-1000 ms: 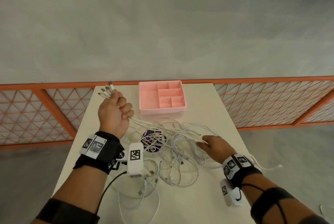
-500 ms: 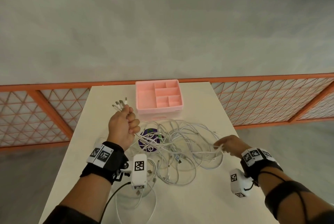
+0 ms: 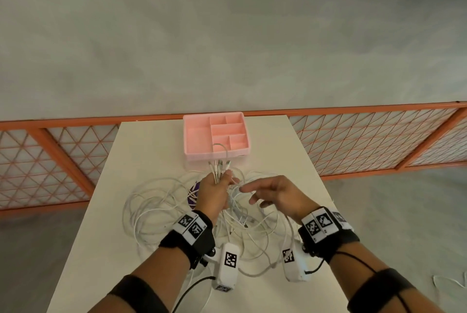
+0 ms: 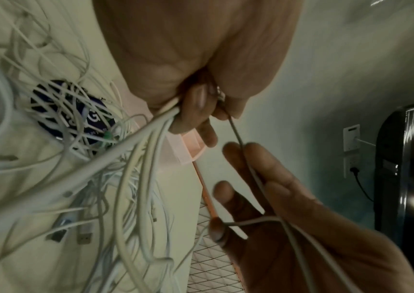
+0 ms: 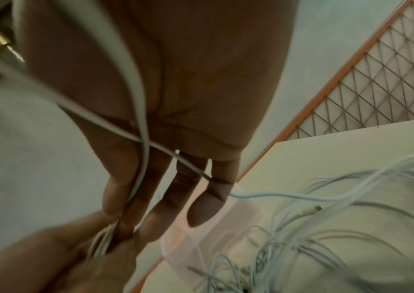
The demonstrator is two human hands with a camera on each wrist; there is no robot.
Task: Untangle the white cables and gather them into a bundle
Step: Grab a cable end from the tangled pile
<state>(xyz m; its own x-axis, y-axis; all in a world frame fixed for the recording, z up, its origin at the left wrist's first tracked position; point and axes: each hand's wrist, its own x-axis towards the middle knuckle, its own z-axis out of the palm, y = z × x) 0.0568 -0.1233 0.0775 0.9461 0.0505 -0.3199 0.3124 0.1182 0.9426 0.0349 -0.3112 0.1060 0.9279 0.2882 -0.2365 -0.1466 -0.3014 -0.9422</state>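
Note:
Several white cables (image 3: pixel 161 209) lie tangled on the white table (image 3: pixel 141 151). My left hand (image 3: pixel 214 191) is held above the pile in front of the pink tray and grips a bunch of cable ends, whose plugs (image 3: pixel 218 166) stick up out of the fist. In the left wrist view the gripped strands (image 4: pixel 151 128) fan down to the pile. My right hand (image 3: pixel 267 192) sits just right of the left hand, its fingers (image 5: pixel 173 186) straight. A loose cable (image 5: pixel 140 126) runs across its palm and between the fingers toward the left fist (image 5: pixel 80 255).
A pink compartment tray (image 3: pixel 197 135) stands at the table's far edge, with one cable loop over its front rim. A purple disc (image 3: pixel 194 192) lies under the cables, left of my left hand. An orange mesh fence (image 3: pixel 366 141) runs behind the table.
My left hand carried its bunch of cable ends right, to the table's middle. My right hand left the pile, rose and moved left to meet it, with a cable across its fingers.

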